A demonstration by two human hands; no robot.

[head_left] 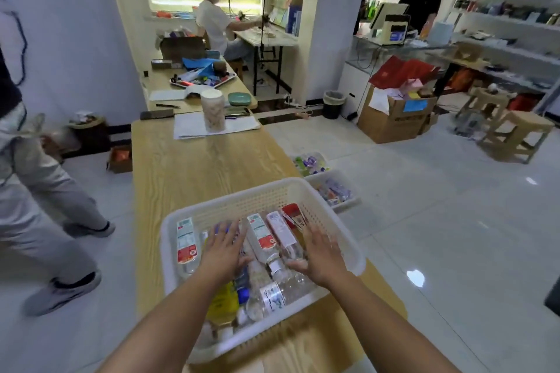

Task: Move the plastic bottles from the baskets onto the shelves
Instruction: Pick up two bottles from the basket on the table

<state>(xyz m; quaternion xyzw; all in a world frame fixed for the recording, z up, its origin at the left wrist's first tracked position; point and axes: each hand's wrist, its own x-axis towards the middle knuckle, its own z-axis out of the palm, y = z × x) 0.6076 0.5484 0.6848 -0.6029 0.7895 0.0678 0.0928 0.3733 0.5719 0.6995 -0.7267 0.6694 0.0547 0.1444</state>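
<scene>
Both hands, left hand (222,247) and right hand (318,257), hover fingers spread, gripping nothing, over plastic bottles (274,235) lying in the white basket (242,197) at the wooden table's (197,166) near end.

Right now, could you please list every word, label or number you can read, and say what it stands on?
No text can be read.
Bottle labels in the basket: red-and-white label, too blurred; clear bottle with dark characters, illegible.
Cardboard box: faint print, too small.

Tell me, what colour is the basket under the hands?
White basket, with a perforated wall; the head view shows it.
</scene>
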